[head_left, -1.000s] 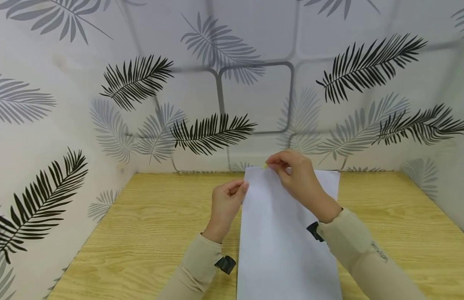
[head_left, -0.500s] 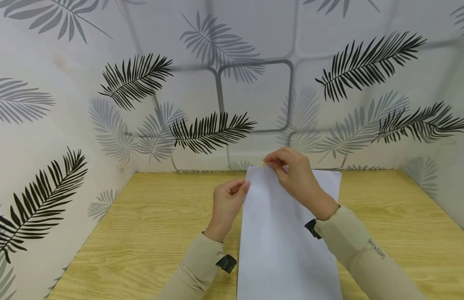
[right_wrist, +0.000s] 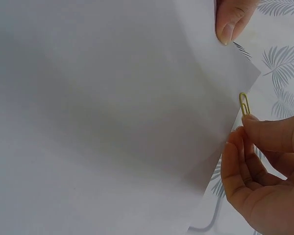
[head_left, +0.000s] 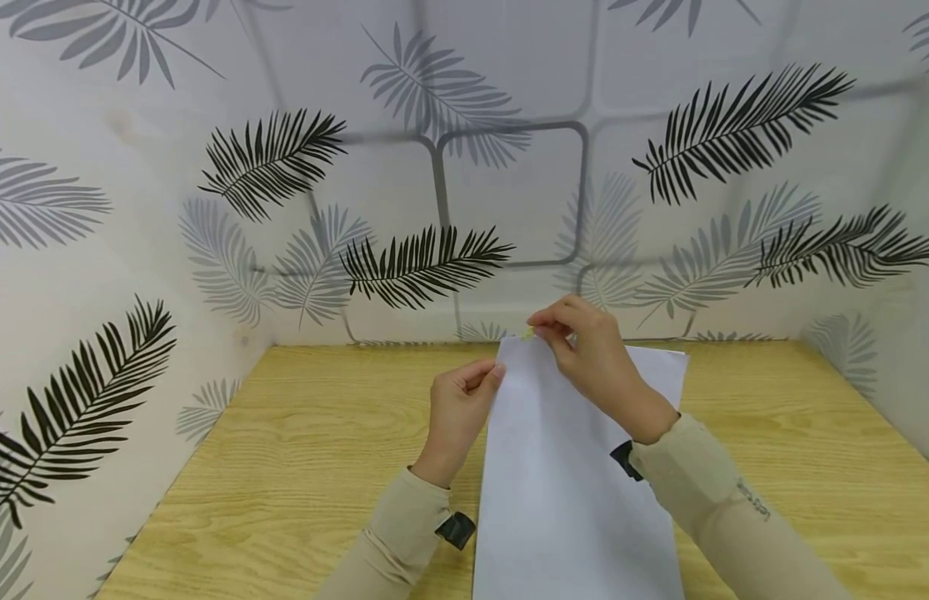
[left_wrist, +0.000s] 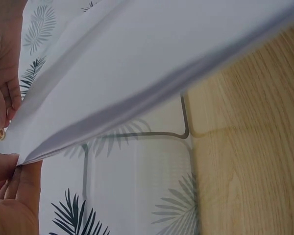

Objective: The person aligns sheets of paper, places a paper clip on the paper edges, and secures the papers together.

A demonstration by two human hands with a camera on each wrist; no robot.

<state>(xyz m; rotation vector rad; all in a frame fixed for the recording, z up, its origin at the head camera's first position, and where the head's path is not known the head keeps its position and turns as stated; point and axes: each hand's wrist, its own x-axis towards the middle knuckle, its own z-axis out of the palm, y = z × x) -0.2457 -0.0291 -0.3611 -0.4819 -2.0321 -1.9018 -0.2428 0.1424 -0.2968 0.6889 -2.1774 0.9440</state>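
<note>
The right hand pinches a clip at the far edge of the paper; the left hand grips its left edge. If that grip loosens, I'd say the bowed paper could slip, sending the clip on crooked.

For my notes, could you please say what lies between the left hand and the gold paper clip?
A corner of white paper, in the right wrist view.
</note>
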